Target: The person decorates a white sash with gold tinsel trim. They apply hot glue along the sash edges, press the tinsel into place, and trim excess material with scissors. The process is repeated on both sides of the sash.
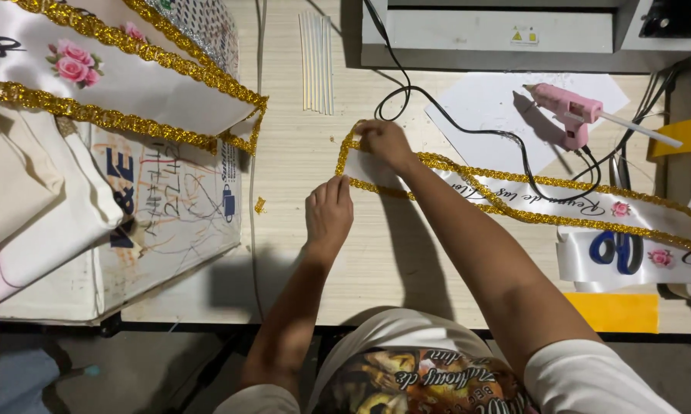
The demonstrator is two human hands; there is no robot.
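Note:
A white satin sash (545, 201) edged with gold sequin trim lies across the wooden table (299, 153), running from the middle to the right edge. My right hand (384, 142) presses on the sash's pointed left end, fingers on the upper gold trim. Just below it, my left hand (329, 211) rests flat with its fingertips on the lower trim at the same end. The sash carries dark script lettering and small pink roses.
A pink hot glue gun (569, 111) with a black cord lies on white paper at the back right. Several glue sticks (316, 61) lie at the back. More trimmed sashes (123, 77) and a scribbled board sit at left. A grey machine (499, 34) stands behind.

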